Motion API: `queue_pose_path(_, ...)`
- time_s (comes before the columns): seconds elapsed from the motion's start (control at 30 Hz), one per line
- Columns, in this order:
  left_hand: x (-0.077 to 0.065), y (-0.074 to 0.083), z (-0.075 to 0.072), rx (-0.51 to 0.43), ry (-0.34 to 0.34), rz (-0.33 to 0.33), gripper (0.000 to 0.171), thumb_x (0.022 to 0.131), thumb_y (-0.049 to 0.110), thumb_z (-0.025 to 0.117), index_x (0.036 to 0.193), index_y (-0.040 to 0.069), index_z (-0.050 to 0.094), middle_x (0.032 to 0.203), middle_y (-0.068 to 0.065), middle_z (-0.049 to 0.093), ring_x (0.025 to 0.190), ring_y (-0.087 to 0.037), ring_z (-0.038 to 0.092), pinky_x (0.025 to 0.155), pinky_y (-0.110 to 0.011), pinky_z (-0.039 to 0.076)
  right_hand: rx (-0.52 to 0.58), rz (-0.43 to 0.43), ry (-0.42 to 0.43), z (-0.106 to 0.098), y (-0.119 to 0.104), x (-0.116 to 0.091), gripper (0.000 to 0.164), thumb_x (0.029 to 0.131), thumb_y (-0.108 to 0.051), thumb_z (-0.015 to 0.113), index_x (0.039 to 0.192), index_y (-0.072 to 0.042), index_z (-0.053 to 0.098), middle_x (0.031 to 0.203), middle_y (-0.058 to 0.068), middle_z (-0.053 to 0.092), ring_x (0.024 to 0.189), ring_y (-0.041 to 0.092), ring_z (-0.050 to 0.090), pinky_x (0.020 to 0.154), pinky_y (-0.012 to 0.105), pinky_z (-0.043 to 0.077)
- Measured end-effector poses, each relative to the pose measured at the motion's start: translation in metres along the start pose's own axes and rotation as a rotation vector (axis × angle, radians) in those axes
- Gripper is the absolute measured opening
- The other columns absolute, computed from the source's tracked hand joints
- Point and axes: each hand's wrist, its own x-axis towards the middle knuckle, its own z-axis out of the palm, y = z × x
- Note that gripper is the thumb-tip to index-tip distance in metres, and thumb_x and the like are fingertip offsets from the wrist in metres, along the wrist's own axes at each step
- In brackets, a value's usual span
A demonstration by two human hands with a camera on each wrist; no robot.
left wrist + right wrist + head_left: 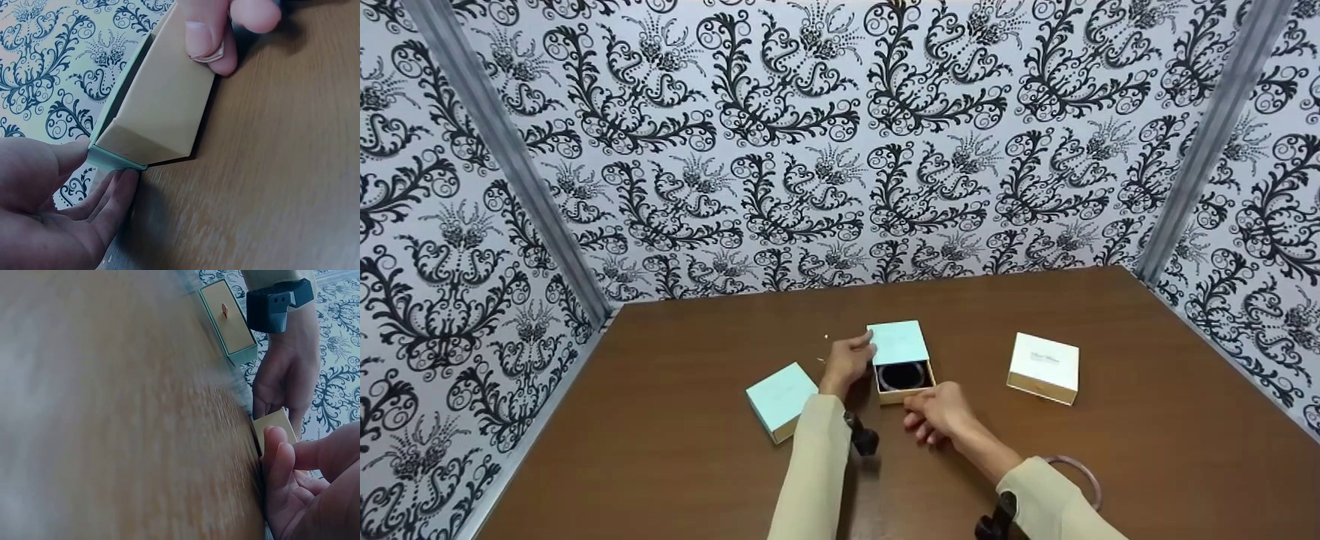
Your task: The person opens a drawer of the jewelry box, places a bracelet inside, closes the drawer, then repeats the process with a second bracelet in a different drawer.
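Note:
A small mint-green drawer box lies in the middle of the table, its sleeve [900, 341] at the back and its cream drawer [891, 398] slid partway out toward me. Inside the drawer, a ring-shaped bangle [923, 375] shows against a dark lining. My left hand [847, 364] grips the sleeve at its left side, with thumb and fingers at the sleeve's edge [112, 157] in the left wrist view. My right hand [943, 412] pinches a small pull tab [212, 55] on the drawer front between thumb and finger; its other fingers curl below.
A second mint-green box [782, 401] sits left of my left forearm. Over on the right is a white box [1042, 364] with printed text. A pinkish bangle [1091, 480] lies beside my right sleeve. Patterned walls [825, 187] enclose the wooden table [675, 450].

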Motion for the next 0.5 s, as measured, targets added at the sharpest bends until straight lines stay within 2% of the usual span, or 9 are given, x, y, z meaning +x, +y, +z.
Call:
queue_pose_path(0.23,-0.001,0.002,-0.001,0.027,-0.002,-0.007,0.034,0.09,0.012,0.055,0.123,0.006,0.057,0.127,-0.012,0.056,0.123,-0.028,0.048,0.101,-0.037,0.041,0.001,0.012,0.022,0.0,0.0,0.005,0.015,0.086,-0.012,0.061,0.086,0.001,0.068,0.059,0.005,0.066,0.038,0.009,0.054,0.034,0.021,0.041)
queue_pose_path(0.5,0.001,0.001,-0.001,0.021,-0.012,0.022,0.035,0.09,0.009,0.055,0.124,0.001,0.055,0.128,-0.013,0.054,0.123,-0.029,0.048,0.101,-0.037,0.041,-0.001,0.017,0.038,0.001,-0.002,0.011,0.015,0.086,-0.012,0.06,0.087,0.001,0.068,0.059,0.004,0.066,0.039,0.01,0.053,0.035,0.023,0.042)
